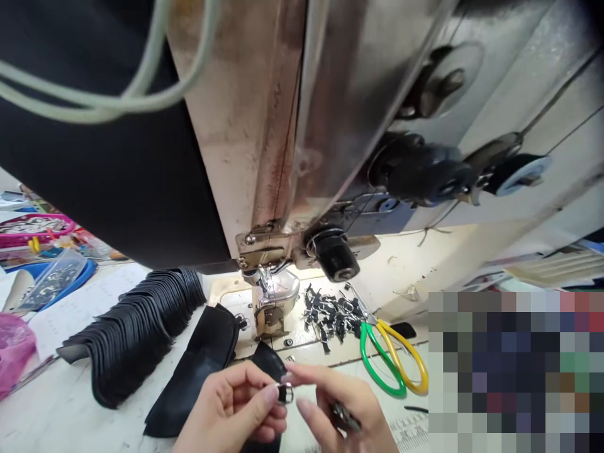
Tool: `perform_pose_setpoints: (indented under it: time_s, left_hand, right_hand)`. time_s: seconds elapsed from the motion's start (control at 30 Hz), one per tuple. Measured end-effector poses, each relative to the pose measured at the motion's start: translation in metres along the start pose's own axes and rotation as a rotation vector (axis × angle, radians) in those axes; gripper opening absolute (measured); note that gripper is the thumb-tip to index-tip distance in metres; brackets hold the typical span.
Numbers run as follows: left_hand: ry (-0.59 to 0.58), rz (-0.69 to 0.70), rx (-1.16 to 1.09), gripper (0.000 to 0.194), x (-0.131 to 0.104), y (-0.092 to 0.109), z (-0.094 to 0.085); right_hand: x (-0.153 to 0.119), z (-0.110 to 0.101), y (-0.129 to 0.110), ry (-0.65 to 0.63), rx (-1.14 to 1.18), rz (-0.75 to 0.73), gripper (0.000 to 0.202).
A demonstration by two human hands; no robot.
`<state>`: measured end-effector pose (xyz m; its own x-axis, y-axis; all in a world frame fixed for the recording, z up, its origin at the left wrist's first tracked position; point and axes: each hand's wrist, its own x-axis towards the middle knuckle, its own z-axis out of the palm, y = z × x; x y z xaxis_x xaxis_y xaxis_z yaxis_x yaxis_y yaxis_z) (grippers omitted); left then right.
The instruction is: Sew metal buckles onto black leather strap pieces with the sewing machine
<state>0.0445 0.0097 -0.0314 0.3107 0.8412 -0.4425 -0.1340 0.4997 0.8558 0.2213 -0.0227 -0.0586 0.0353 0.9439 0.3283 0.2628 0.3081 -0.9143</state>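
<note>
Buckle point(285, 393) juts from left grip point(236, 402), beyond thumb tip.

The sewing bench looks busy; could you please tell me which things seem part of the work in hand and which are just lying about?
Probably in use: buckle (left hand), metal tool (right hand), stacked black pieces, pile of tabs, sewing machine.

Apparently lying about: scissors, pink basket, blue tray.

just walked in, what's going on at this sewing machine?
A person's left hand pinches a small silver buckle with black strap; the right hand, with a dark metal tool in its palm, is close beside it. Beyond them, small black-and-silver pieces lie heaped beside scissors with green and yellow handles.
</note>
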Motion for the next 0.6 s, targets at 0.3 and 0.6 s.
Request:
perform_pose_setpoints:
  time_s: [0.3, 0.6]
  left_hand:
    - [-0.001, 0.112, 0.158, 0.016, -0.009, -0.002, -0.009]
    - [0.024, 0.174, 0.370, 0.016, -0.017, 0.001, -0.009]
  right_hand:
    - [0.006, 0.006, -0.014, -0.049, 0.345, 0.421, 0.020]
    - [0.005, 0.005, -0.014, -0.177, 0.256, 0.449, 0.023]
